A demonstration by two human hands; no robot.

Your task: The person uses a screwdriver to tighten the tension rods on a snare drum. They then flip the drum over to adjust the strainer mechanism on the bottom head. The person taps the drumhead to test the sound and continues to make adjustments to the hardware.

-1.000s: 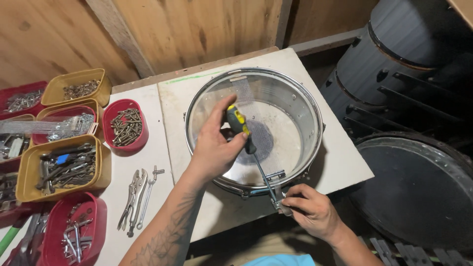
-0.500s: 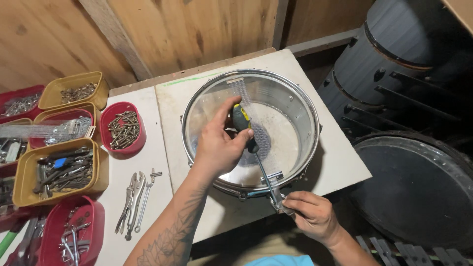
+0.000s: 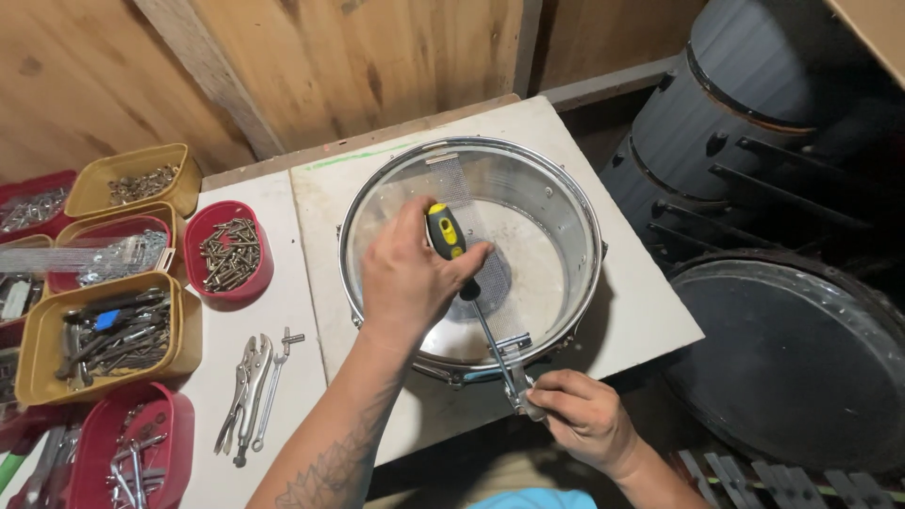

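A screwdriver [image 3: 464, 283] with a yellow and black handle slants down across the near side of a metal drum shell [image 3: 566, 207], which lies flat on a white board [image 3: 650, 320]. The left hand [image 3: 410, 278] is wrapped tight around the handle, fingers fully curled. The thin shaft runs down to a small metal fitting [image 3: 520, 391] at the drum's near rim, over the board's front edge. The right hand [image 3: 584, 419] pinches that fitting between thumb and bent fingers; the exact contact with the screwdriver tip is hard to make out.

The board rests on a white table [image 3: 283, 283] against a wall of wooden planks [image 3: 283, 66]. Locking pliers [image 3: 243, 386] and a small wrench [image 3: 273, 386] lie side by side on the table left of the drum. Further left stand a red bowl of screws [image 3: 229, 254], yellow tubs [image 3: 104, 335] and red tubs [image 3: 132, 452] full of tools and hardware. To the right, off the table, sit a dark drum [image 3: 754, 123] and a black round drumhead [image 3: 801, 358].
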